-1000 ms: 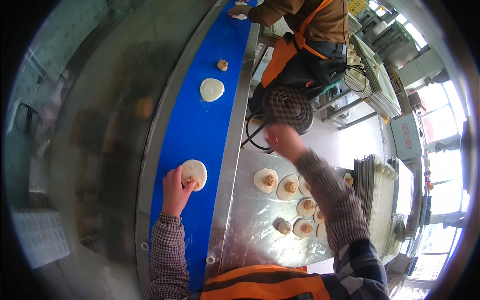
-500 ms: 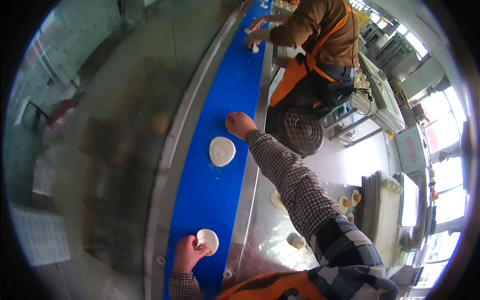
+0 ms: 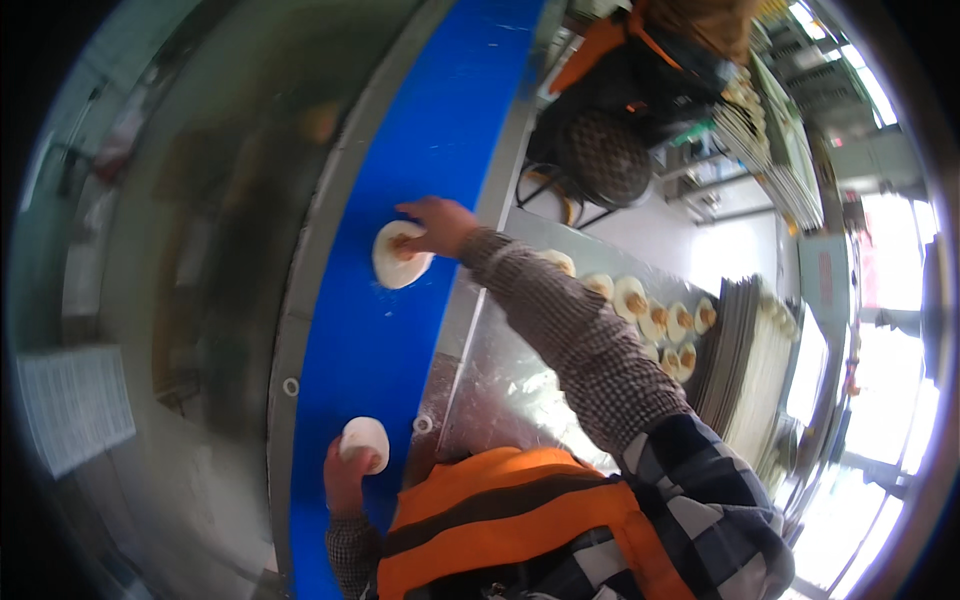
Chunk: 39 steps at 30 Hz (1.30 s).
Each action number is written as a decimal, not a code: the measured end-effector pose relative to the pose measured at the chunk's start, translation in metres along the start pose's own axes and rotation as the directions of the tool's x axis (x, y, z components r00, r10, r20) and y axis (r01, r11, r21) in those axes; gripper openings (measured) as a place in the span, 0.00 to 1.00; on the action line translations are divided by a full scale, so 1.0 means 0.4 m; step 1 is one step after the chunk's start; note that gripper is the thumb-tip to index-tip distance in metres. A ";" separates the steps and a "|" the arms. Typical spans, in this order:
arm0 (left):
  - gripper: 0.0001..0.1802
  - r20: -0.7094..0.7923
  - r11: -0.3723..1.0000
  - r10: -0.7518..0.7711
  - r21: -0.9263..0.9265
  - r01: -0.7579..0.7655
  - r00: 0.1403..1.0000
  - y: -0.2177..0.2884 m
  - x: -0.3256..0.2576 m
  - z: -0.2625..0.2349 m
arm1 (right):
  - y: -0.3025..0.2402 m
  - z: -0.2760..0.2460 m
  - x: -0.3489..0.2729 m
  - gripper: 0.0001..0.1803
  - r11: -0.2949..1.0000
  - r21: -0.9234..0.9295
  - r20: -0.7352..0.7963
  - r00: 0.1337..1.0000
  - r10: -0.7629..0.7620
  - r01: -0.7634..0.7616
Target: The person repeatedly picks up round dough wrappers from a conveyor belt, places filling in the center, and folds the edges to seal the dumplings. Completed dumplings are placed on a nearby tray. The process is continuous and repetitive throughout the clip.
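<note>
On the blue conveyor belt (image 3: 365,345), my left hand (image 3: 345,478) grips the edge of a white dough round (image 3: 366,437). Some brown filling (image 3: 374,462) shows by its fingertips. Farther up the belt, my right hand (image 3: 442,226) reaches over a second flat dough round (image 3: 390,272). Its fingers are closed at a brown lump of filling (image 3: 402,246) on that round, with one finger stretched past the lump. The fingertips are partly blurred.
Several filled dough rounds (image 3: 630,298) lie on the metal table (image 3: 500,385) to my right, beside stacked trays (image 3: 735,345). A round stool (image 3: 605,158) and a co-worker in an orange and black apron (image 3: 650,65) are farther up. Metal rails edge the belt.
My right hand has come down and left onto the upper dough round, where brown filling now shows. My view has shifted, bringing more filled rounds on the metal table into sight.
</note>
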<state>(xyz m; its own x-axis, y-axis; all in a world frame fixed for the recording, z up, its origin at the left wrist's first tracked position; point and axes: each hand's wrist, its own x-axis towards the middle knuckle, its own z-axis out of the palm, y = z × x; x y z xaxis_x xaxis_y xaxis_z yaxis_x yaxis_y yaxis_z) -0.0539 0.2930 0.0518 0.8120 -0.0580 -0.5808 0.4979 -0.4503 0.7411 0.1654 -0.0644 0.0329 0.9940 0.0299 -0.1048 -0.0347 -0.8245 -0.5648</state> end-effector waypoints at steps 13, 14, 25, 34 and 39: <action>0.26 0.286 0.549 0.102 -0.815 0.186 0.953 0.047 -0.027 -0.007 | -0.182 0.156 -0.341 0.20 0.879 0.476 0.143 0.987 -0.074 -0.003; 0.26 0.321 0.670 0.147 -0.728 0.145 0.935 0.071 -0.010 0.013 | -0.139 0.132 -0.383 0.21 0.813 0.579 0.104 0.995 0.001 -0.061; 0.36 0.925 0.592 -0.180 0.373 -0.715 0.334 0.397 0.369 0.588 | 0.285 0.004 -0.715 0.26 0.733 0.275 -0.201 0.708 0.677 -0.623; 0.24 0.947 0.181 -0.008 0.319 -0.930 0.322 0.420 0.446 0.700 | 0.302 0.012 -0.755 0.23 0.755 0.369 -0.199 0.748 0.633 -0.541; 0.20 0.950 0.162 0.284 0.082 -0.983 0.126 0.406 0.467 0.690 | 0.270 0.016 -0.725 0.21 0.738 0.442 -0.124 0.780 0.614 -0.511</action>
<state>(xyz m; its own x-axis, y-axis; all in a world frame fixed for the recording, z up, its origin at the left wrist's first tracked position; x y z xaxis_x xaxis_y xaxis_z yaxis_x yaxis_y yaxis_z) 0.0945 -0.0370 -0.0293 -0.0455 -0.9821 -0.1828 -0.7425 -0.0891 0.6639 -0.1275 -0.1585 -0.0031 0.7664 -0.5530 -0.3270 -0.5790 -0.3740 -0.7245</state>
